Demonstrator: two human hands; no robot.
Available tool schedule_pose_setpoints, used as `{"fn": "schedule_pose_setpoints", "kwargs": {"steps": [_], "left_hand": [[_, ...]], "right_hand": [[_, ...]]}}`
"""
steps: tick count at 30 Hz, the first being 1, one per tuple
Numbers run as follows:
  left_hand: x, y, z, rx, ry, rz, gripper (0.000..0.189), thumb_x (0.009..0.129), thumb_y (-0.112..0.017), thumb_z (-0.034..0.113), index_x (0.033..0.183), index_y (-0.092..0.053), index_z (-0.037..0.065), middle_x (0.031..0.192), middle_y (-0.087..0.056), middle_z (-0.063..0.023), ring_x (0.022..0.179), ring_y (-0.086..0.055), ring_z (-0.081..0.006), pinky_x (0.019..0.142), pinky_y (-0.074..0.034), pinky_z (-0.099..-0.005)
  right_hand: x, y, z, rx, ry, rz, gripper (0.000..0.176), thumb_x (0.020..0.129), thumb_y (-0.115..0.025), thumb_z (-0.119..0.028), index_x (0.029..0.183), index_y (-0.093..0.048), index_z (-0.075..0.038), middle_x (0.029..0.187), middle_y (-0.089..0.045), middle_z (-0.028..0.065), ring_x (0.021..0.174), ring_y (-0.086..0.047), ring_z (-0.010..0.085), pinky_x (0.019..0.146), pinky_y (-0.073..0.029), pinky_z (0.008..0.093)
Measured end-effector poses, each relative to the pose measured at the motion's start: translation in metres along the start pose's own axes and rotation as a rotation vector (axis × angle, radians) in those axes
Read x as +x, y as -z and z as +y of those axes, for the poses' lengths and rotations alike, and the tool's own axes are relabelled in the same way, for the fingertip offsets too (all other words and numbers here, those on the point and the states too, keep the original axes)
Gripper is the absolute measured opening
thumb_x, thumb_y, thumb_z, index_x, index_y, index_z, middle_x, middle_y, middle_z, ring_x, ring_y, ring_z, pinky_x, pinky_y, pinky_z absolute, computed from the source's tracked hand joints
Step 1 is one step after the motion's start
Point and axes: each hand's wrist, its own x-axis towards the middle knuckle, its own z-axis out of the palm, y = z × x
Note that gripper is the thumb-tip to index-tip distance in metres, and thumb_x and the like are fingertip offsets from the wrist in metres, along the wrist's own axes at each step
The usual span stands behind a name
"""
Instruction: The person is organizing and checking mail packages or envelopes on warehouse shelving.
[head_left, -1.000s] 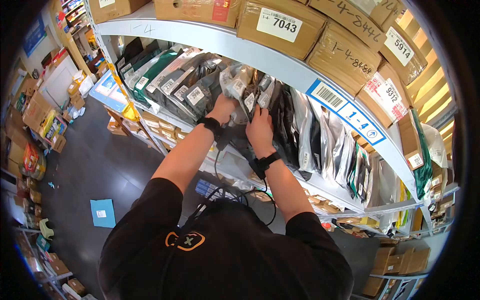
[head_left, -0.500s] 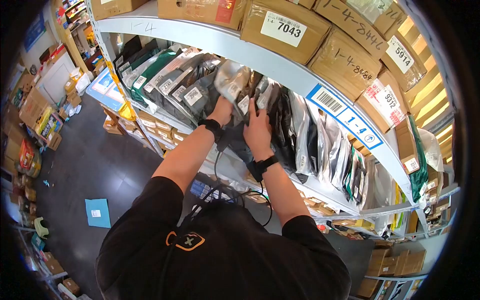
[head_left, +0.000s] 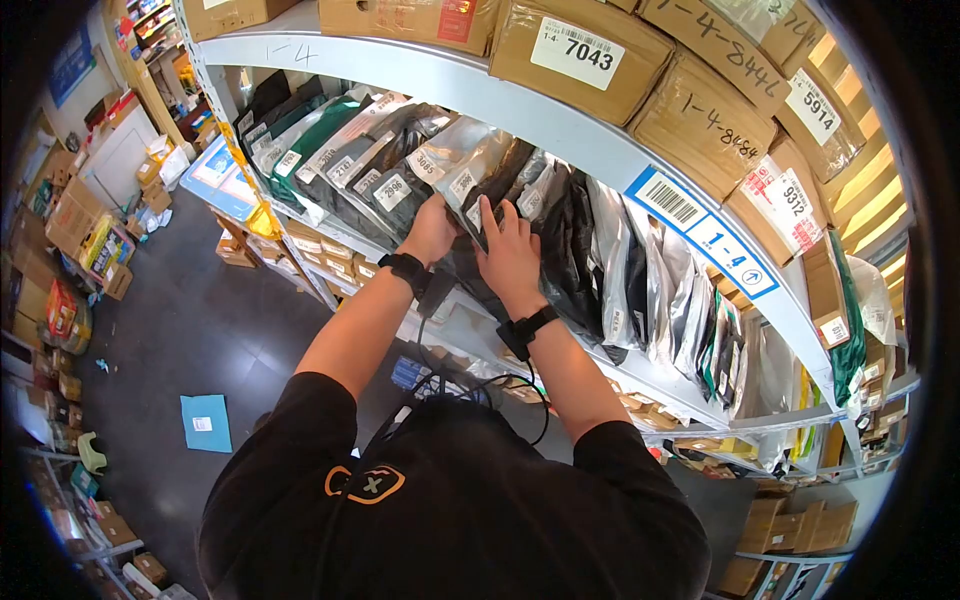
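Pkg 3085 (head_left: 456,148) flatter, L hand (head_left: 431,232), R hand (head_left: 513,262) adj.

Ahead of and above my right hand (head_left: 512,262), I see the taped box labelled 7043 (head_left: 580,55) on the upper shelf. Further right is the box marked 1-4-8484 (head_left: 702,125), with the blue-bordered 1-4 sign (head_left: 705,232) below it. Well left of my left hand (head_left: 432,230) and lower, a blue packet (head_left: 206,423) lies flat on the dark floor (head_left: 260,340).

I saw packages (head_left: 612,265) lining the lower shelf (head_left: 655,380), boxes (head_left: 582,60) on the upper shelf (head_left: 400,62), and a packet (head_left: 206,423) on the floor (head_left: 150,330) at left.
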Motion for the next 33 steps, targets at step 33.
{"fn": "schedule_pose_setpoints", "kwargs": {"steps": [33], "left_hand": [[-0.07,0.027,0.003,0.76,0.059,0.215,0.068,0.077,-0.08,0.019,0.129,-0.045,-0.007,0.114,-0.058,-0.0131,0.098,-0.06,-0.0198,0.083,-0.05,-0.0311]], "right_hand": [[0.025,0.002,-0.008,0.13,-0.358,-0.027,0.052,0.079,-0.066,-0.012,0.126,-0.051,0.001,0.125,-0.061,0.0204,0.097,-0.067,0.0337,0.077,-0.057,0.0416]]}}
